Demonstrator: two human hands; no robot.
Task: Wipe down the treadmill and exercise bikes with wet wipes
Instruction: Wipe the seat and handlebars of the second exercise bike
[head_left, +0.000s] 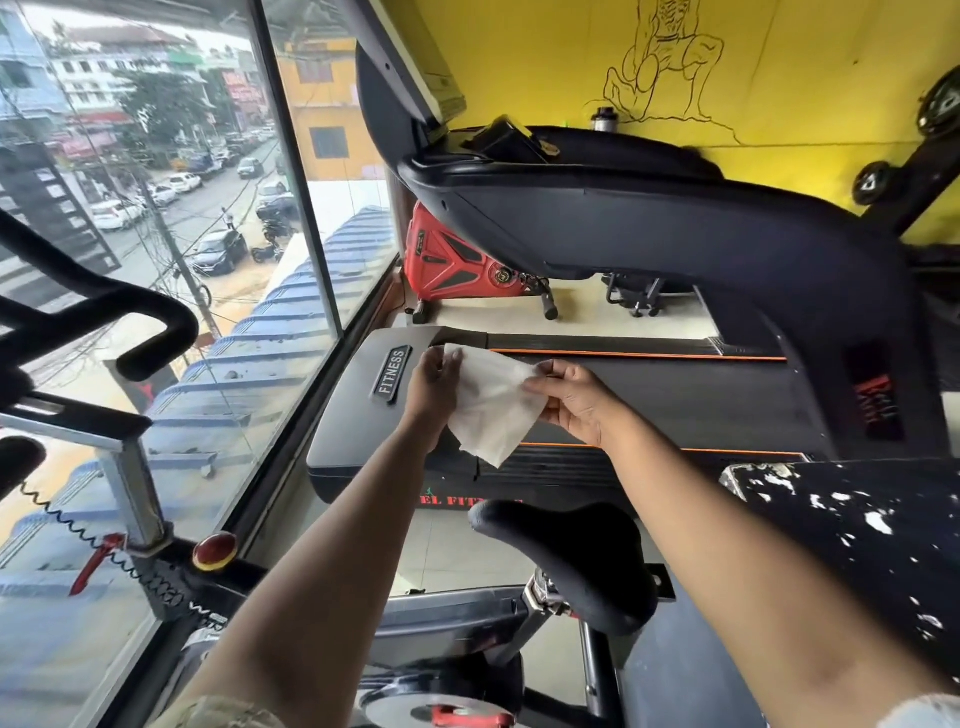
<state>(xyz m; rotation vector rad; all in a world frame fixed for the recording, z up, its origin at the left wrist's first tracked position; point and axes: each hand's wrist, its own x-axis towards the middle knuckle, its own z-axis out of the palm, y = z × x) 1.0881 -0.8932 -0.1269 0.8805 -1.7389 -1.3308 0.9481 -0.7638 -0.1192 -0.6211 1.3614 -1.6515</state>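
My left hand (434, 384) and right hand (569, 402) each pinch one side of the wet wipe (493, 410), held open in the air above the treadmill (675, 395), near the bike seat (566, 551), so I think the wiping has not started yet.

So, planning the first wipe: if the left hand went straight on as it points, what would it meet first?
The left hand likely meets the treadmill's grey cover beside the FITNESS badge; depth unclear.
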